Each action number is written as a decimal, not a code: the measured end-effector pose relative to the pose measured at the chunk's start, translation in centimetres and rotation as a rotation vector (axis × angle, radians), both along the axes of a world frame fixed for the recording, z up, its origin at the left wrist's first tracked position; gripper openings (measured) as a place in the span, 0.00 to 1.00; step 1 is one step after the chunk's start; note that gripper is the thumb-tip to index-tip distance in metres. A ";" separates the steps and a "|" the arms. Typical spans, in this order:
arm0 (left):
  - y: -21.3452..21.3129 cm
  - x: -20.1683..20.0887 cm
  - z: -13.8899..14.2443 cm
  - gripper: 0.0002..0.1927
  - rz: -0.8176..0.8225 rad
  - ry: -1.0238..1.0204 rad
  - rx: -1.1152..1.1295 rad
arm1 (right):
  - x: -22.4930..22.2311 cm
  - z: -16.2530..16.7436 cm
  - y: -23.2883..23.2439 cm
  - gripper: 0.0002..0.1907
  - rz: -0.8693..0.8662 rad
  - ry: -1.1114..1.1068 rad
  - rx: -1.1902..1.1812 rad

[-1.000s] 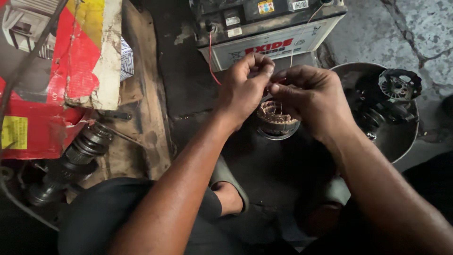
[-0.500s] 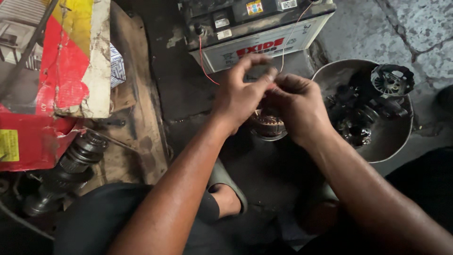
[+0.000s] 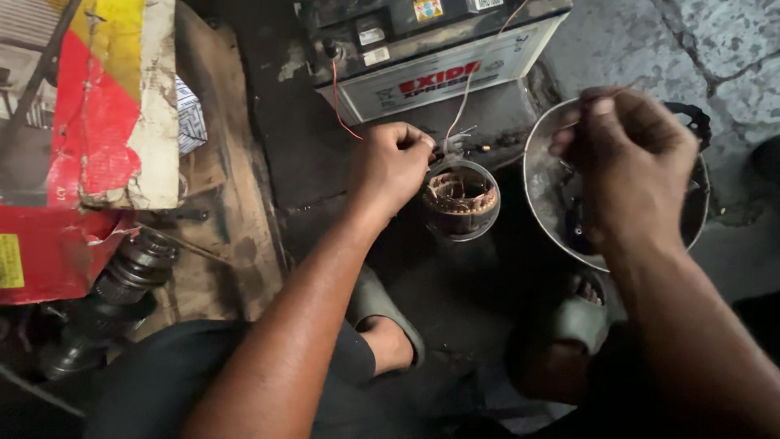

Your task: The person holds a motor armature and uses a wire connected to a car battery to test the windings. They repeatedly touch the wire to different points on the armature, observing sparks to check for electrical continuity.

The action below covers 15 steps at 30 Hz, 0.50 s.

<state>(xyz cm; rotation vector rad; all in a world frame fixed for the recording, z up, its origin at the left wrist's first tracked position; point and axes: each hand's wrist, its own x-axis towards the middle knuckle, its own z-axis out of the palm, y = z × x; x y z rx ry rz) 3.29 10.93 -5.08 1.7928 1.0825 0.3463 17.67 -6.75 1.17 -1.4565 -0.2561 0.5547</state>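
Nearest to the camera, two bare arms are seen reaching out over dark trousers, and two feet in grey sandals [image 3: 382, 305] are planted on the dark, dirty floor [image 3: 455, 325]. Just past the feet, a round metal ring with copper wire coils inside [image 3: 461, 197] is set on the floor between the two hands. The left hand [image 3: 392, 167] is closed at the edge of this ring, and thin wire ends seem to be pinched in its fingertips, right beside the ring's rim. The right hand [image 3: 626, 162] is lifted up and held well apart from the ring, over a round metal bowl [image 3: 543, 154]; its fingers are curled in, and a fine wire [image 3: 569, 124] appears to be nipped between thumb and finger, though this is hard to tell. Dark machine parts are seen inside the bowl, mostly hidden by the hand. To the left, a worn wooden board [image 3: 236, 219] is laid on the floor, with a black ribbed machine part [image 3: 122, 280] beside it and a torn red and yellow cardboard box [image 3: 89, 138] above that. Farthest away, a big white and black battery [image 3: 431, 49] is stood, and a thin red wire [image 3: 337, 102] is hung from it down towards the left hand
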 end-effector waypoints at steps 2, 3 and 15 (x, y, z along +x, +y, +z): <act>-0.1 0.2 -0.9 0.08 -0.044 -0.052 -0.054 | 0.6 -0.1 -0.9 0.07 -0.020 0.017 0.078; -0.1 0.2 -1.3 0.08 -0.055 -0.045 -0.038 | 0.8 -0.2 -1.2 0.07 -0.028 0.072 0.138; -0.7 0.2 -3.6 0.06 -0.271 0.325 0.123 | 1.4 0.8 -2.5 0.07 -0.084 -0.243 0.040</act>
